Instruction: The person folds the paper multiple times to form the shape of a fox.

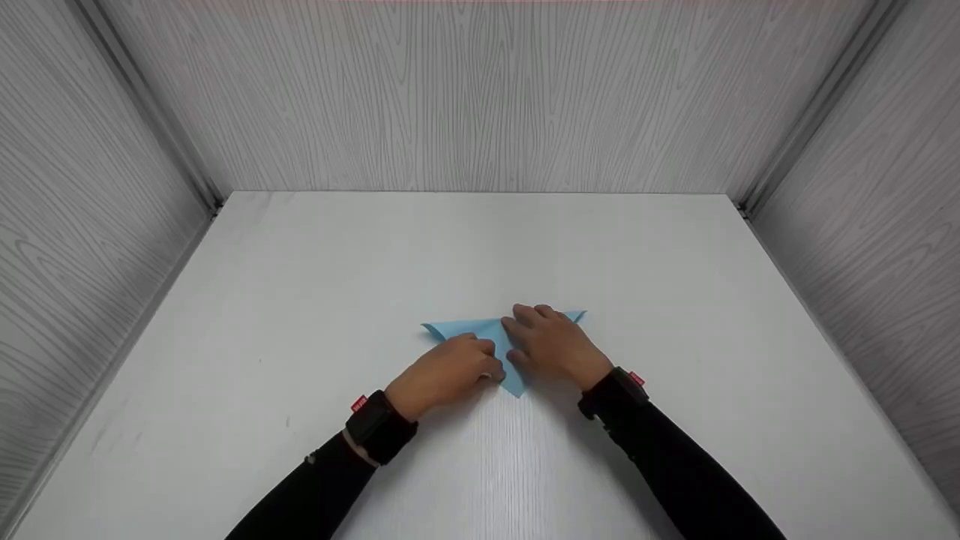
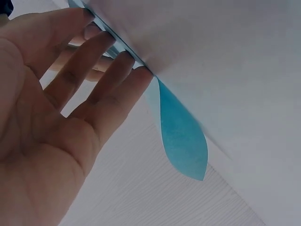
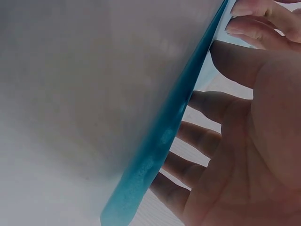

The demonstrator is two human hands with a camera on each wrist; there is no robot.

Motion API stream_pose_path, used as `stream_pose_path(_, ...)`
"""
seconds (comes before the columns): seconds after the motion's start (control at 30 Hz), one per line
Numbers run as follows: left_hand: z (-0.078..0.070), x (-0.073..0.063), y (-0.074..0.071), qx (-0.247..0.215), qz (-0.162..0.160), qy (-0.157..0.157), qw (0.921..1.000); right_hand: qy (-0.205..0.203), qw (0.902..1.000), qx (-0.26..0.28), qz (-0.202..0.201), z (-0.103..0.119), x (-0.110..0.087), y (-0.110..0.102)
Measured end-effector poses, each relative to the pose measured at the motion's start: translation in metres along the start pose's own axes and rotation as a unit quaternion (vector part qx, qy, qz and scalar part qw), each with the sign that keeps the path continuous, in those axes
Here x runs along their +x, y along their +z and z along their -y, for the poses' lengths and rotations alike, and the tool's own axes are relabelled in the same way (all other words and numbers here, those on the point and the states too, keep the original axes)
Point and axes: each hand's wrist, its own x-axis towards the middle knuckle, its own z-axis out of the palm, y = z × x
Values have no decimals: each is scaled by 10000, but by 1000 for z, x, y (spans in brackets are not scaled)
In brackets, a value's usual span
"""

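Observation:
A sheet of light blue paper [image 1: 465, 328], folded to a triangle, lies on the white table with one corner towards the person. My left hand [image 1: 448, 373] rests on its left part, the fingertips touching the paper. On its right part my right hand [image 1: 559, 346] presses down with spread fingers. Both side corners lift a little off the table. In the left wrist view a loose, curved flap of the paper [image 2: 186, 136] stands out past the left fingers [image 2: 120, 101]. The right wrist view shows the right fingers [image 3: 200, 136] along the folded paper [image 3: 155, 146].
The white table [image 1: 300, 262] is bounded by grey wood-grain panels at the back [image 1: 480, 97], the left [image 1: 75, 225] and the right [image 1: 862, 247]. A black band with a red tag [image 1: 382, 427] is on the left wrist, and another [image 1: 615, 391] on the right.

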Motion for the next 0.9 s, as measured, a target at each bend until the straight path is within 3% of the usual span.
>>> stream_pose_path(0.23, -5, 8, 8, 75, -265, -435, 9987, -10, 10000, -86, -48, 0, 2, 3)
stream_pose_path(0.53, -9, 12, 14, 51, -547, -684, 9961, -78, 9997, -232, -24, 1, 3, 4)
stream_pose_path(0.77, -12, 10, 6, -133, -271, -710, 9970, -232, 9982, -483, -284, -1, 2, 4)
stream_pose_path(0.9, -10, 7, 1, -439, -122, -643, 9969, -161, 9991, -338, -211, -2, 2, 3)
